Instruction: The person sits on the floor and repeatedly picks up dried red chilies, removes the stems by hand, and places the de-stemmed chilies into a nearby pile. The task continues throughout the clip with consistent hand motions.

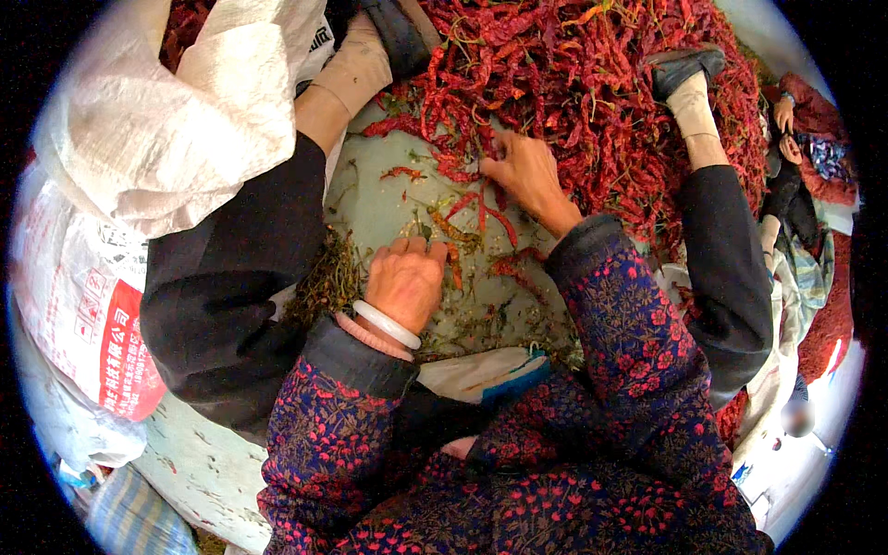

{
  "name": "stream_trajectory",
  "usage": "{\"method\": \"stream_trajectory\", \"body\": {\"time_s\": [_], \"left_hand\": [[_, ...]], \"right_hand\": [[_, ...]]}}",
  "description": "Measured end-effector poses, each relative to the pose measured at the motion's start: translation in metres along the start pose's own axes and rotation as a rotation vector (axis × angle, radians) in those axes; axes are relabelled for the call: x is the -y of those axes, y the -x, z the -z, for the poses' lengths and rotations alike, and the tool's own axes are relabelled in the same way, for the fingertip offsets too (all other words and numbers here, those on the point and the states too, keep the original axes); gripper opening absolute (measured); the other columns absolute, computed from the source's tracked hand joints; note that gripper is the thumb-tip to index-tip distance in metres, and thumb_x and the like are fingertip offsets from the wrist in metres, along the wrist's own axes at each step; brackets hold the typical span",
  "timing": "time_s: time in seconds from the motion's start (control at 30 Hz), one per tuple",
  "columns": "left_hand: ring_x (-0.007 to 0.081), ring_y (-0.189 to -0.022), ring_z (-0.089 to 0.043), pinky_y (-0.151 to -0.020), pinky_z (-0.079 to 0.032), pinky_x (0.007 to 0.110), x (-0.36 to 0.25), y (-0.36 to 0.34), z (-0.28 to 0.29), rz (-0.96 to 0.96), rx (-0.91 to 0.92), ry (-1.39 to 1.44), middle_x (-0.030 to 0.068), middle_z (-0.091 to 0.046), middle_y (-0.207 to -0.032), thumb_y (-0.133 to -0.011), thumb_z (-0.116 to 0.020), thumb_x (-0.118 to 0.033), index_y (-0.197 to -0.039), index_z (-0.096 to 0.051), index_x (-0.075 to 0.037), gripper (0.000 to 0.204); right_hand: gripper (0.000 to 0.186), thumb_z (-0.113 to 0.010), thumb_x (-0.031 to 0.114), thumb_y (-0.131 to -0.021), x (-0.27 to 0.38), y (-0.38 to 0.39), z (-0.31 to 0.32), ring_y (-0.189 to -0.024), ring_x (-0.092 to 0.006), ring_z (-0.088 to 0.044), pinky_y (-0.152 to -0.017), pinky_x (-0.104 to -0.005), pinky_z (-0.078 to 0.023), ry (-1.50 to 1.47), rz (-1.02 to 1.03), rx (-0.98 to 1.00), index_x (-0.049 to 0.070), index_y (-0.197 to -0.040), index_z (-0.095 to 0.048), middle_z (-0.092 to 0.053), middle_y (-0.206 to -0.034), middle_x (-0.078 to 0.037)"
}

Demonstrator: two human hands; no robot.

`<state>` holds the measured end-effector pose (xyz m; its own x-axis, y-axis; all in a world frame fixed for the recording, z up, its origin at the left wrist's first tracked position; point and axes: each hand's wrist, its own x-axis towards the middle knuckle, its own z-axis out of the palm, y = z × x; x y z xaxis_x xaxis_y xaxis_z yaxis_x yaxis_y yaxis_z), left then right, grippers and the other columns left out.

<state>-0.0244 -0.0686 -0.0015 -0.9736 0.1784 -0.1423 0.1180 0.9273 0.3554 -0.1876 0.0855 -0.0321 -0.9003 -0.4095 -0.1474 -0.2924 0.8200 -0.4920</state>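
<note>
A large heap of dried red chili peppers [592, 88] spreads between my outstretched legs. My right hand [532, 180] is at the heap's near edge, its thumb and fingers bent in a pinch on a dried chili. Closer to me, my left hand [404, 282], with a white bangle [387, 325] at the wrist, is held low over the floor. Its fingers are curled under, so whatever is in them is hidden. An orange-red chili [454, 266] lies right beside those fingertips. Loose chilies [499, 224] are scattered between the two hands.
Stems and debris [328, 282] are piled by my left knee. A white woven sack [185, 139] and a printed red-and-white bag [116, 342] stand at the left. A pale cloth-like piece [472, 372] lies close to my lap. Another person [809, 139] sits at the far right.
</note>
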Motion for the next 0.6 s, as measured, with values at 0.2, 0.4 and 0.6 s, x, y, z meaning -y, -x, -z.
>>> {"method": "stream_trajectory", "body": {"time_s": [0.2, 0.4, 0.6], "left_hand": [[0.0331, -0.08, -0.057, -0.065, -0.047, 0.042, 0.001, -0.004, 0.006, 0.045, -0.061, 0.121, 0.0159, -0.058, -0.084, -0.069, -0.053, -0.004, -0.088, -0.056, -0.006, 0.019], [0.0348, -0.086, -0.056, -0.073, -0.046, 0.04, -0.007, -0.01, 0.018, 0.02, -0.322, 0.45, 0.0168, -0.058, -0.095, -0.071, -0.05, 0.003, -0.104, -0.056, -0.006, 0.035], [0.0342, -0.086, -0.056, -0.078, -0.045, 0.037, -0.017, -0.014, 0.039, -0.132, -0.557, 0.469, 0.016, -0.058, -0.095, -0.074, -0.047, 0.005, -0.103, -0.057, -0.004, 0.032]], "right_hand": [[0.029, -0.064, 0.025, -0.067, 0.004, 0.048, 0.018, -0.062, -0.0282, -0.059, -0.061, -0.0358, -0.045, -0.436, -0.067, 0.081, 0.001, -0.083, -0.062, -0.058, -0.066, -0.019], [0.026, -0.067, 0.023, -0.07, 0.013, 0.073, 0.043, -0.071, -0.0136, -0.057, -0.066, -0.0293, -0.045, -0.549, -0.09, 0.151, 0.001, -0.084, -0.064, -0.062, -0.074, -0.006], [0.014, -0.064, 0.015, -0.077, 0.026, 0.091, 0.061, -0.072, -0.0071, -0.052, -0.069, -0.0238, -0.041, -0.851, -0.164, 0.321, 0.003, -0.085, -0.061, -0.058, -0.078, 0.001]]}}
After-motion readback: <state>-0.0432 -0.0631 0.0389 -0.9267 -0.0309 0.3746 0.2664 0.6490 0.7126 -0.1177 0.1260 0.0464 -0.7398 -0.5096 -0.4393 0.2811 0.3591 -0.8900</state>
